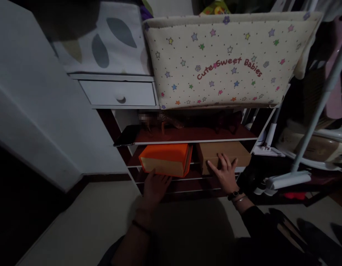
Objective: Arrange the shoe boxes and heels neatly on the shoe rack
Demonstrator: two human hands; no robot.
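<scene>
An orange shoe box with a tan front panel lies on a dark red shelf and juts slightly past its edge. My left hand is at its lower front, fingers stretched out and fingertips at the bottom edge; the shadow hides whether they reach under it. On the same shelf, to the right, a brown cardboard box sits at a slight tilt. Against its front and top edge rests my right hand, fingers spread, with a dark bracelet and a bangle on the wrist.
Above is a shelf with dark shoes and a phone-like black slab. A star-printed fabric basket stands on top beside a white drawer. At right are a long-handled squeegee and stacked basins. A wall borders the left.
</scene>
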